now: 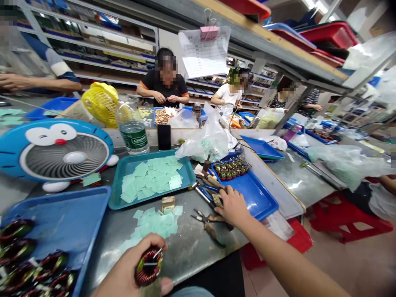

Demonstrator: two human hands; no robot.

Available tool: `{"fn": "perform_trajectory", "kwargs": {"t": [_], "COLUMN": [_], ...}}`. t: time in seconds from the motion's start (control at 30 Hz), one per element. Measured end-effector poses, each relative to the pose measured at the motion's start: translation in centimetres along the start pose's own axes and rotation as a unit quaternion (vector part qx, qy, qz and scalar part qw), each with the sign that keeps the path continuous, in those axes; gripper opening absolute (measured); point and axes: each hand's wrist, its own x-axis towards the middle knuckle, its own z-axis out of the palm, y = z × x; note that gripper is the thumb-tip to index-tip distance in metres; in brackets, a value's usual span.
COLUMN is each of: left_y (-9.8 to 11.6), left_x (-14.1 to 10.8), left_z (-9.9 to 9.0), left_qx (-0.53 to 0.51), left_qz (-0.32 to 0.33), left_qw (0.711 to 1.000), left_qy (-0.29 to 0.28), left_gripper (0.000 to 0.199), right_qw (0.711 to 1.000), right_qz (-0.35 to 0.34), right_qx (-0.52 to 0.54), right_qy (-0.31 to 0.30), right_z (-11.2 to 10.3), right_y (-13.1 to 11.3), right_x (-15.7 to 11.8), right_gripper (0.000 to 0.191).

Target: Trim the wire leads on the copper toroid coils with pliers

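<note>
My left hand is closed around a toroidal coil, a ring wound with copper-coloured wire and with pale wire ends showing. My right hand reaches over the tools at the near edge of a blue tray, its fingers curled down beside a small tan block; what they grip is hidden. A wooden-handled tool points toward its fingertips. Just left of that hand lie pliers with open jaws. Pale green paper squares are spread on the metal bench between my hands, with a small wooden block on them.
A blue tray of larger coils stands at left. The teal tray holds more green squares; the right blue tray holds small coils. A blue fan, water bottle and phone stand behind. Several people work across the bench.
</note>
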Motion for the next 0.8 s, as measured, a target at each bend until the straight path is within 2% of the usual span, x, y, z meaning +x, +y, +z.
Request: {"fn": "perform_trajectory", "kwargs": {"t": [0.07, 0.17, 0.27, 0.33, 0.37, 0.4, 0.43, 0.47, 0.5, 0.53, 0.57, 0.6, 0.63, 0.67, 0.7, 0.73, 0.77, 0.8], "left_y": [0.5, 0.9, 1.1, 1.2, 1.3, 1.4, 1.5, 1.6, 1.8, 2.0, 2.2, 2.5, 2.8, 3.2, 3.5, 3.8, 4.2, 4.5], "left_x": [0.2, 0.4, 0.3, 0.2, 0.2, 0.2, 0.3, 0.3, 0.4, 0.5, 0.6, 0.7, 0.7, 0.8, 0.8, 0.8, 0.7, 0.7], "left_z": [-0.3, -0.9, -1.3, -1.6, -1.6, -1.7, -1.7, -1.8, -1.8, -1.9, -1.9, -2.0, -2.2, -2.4, -2.6, -2.9, -3.1, -3.4], "left_qx": [0.015, 0.019, 0.004, -0.006, -0.011, -0.018, -0.025, -0.032, -0.036, -0.035, -0.028, -0.014, 0.005, 0.028, 0.054, 0.081, 0.109, 0.134], "left_qz": [0.005, 0.005, 0.001, 0.004, 0.004, 0.001, -0.004, -0.010, -0.014, -0.015, -0.013, -0.009, -0.003, 0.004, 0.012, 0.020, 0.029, 0.037], "left_qw": [0.999, 0.999, 1.000, 1.000, 1.000, 0.999, 0.999, 0.998, 0.996, 0.995, 0.995, 0.995, 0.994, 0.994, 0.992, 0.990, 0.986, 0.983], "left_qy": [-0.039, -0.043, -0.024, -0.013, -0.017, -0.028, -0.042, -0.059, -0.074, -0.087, -0.096, -0.101, -0.107, -0.110, -0.113, -0.117, -0.121, -0.123], "left_gripper": [0.044, 0.045, 0.048, 0.047, 0.047, 0.048, 0.049, 0.051, 0.053, 0.055, 0.056, 0.055, 0.053, 0.050, 0.047, 0.043, 0.041, 0.039], "right_qw": [0.999, 0.994, 0.980, 0.959, 0.931, 0.851, 0.755, 0.663, 0.590, 0.541, 0.511, 0.497, 0.499, 0.519, 0.560, 0.619, 0.701, 0.793], "right_qz": [0.001, -0.005, 0.002, 0.017, 0.034, 0.077, 0.107, 0.121, 0.118, 0.108, 0.097, 0.084, 0.070, 0.050, 0.022, -0.017, -0.068, -0.129], "right_qx": [0.033, 0.106, 0.197, 0.283, 0.362, 0.519, 0.646, 0.735, 0.789, 0.816, 0.827, 0.826, 0.819, 0.802, 0.769, 0.718, 0.639, 0.523], "right_qy": [-0.009, -0.012, -0.011, -0.020, -0.024, -0.025, -0.044, -0.078, -0.124, -0.172, -0.214, -0.251, -0.276, -0.293, -0.308, -0.316, -0.308, -0.284], "right_z": [0.2, -0.2, -1.3, -1.8, -1.8, -1.7, -1.6, -1.4, -1.2, -1.1, -1.3, -1.7, -2.4, -3.3, -4.5, -5.9, -7.3, -8.8], "right_y": [0.2, 1.0, 2.5, 3.3, 3.3, 3.1, 2.7, 1.9, 1.0, -0.1, -1.2, -2.2, -3.0, -3.7, -4.3, -4.7, -5.0, -5.3], "right_x": [0.4, 0.2, -1.1, -2.9, -4.0, -5.2, -6.3, -7.4, -8.3, -9.0, -9.3, -9.5, -9.4, -9.2, -8.9, -8.6, -8.3, -8.0], "right_gripper": [0.050, 0.045, 0.045, 0.049, 0.052, 0.053, 0.053, 0.054, 0.057, 0.060, 0.059, 0.055, 0.053, 0.054, 0.057, 0.060, 0.058, 0.047]}}
